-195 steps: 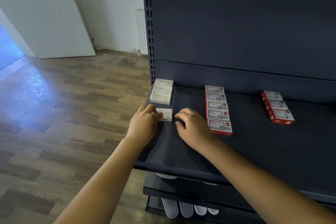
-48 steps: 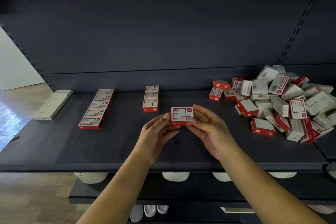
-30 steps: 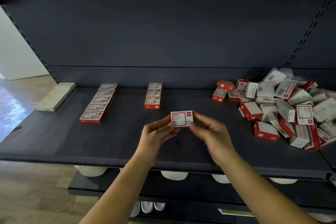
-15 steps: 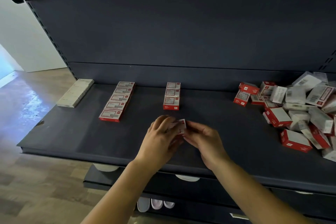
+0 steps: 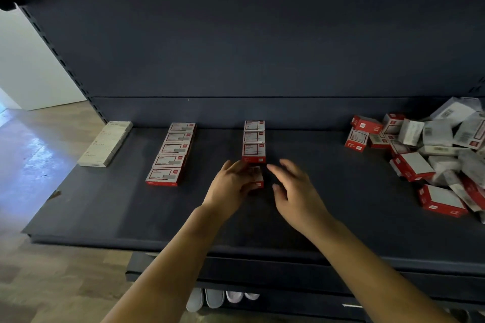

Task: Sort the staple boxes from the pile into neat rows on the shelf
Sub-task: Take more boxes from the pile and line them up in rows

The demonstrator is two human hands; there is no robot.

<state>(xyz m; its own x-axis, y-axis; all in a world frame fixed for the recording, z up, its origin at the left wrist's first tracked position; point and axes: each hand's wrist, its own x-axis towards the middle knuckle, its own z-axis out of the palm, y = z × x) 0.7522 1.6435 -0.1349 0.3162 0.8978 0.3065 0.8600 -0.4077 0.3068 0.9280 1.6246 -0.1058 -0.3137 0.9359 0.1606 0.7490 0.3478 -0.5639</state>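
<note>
Red-and-white staple box [image 5: 258, 177] lay on the shelf [image 5: 105, 207], at the near end of the three-box row [image 5: 253, 141]; left hand [image 5: 231, 186] curled around it; right hand [image 5: 294, 189] loose-fingered, holding nothing; risk judged: a skewed release would nudge the row crooked.

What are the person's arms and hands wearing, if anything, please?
Nothing that shows. The left hand and right hand are bare, with no gloves, rings or watch visible, and both forearms are uncovered to the bottom of the picture; no sleeve is in view.
</note>
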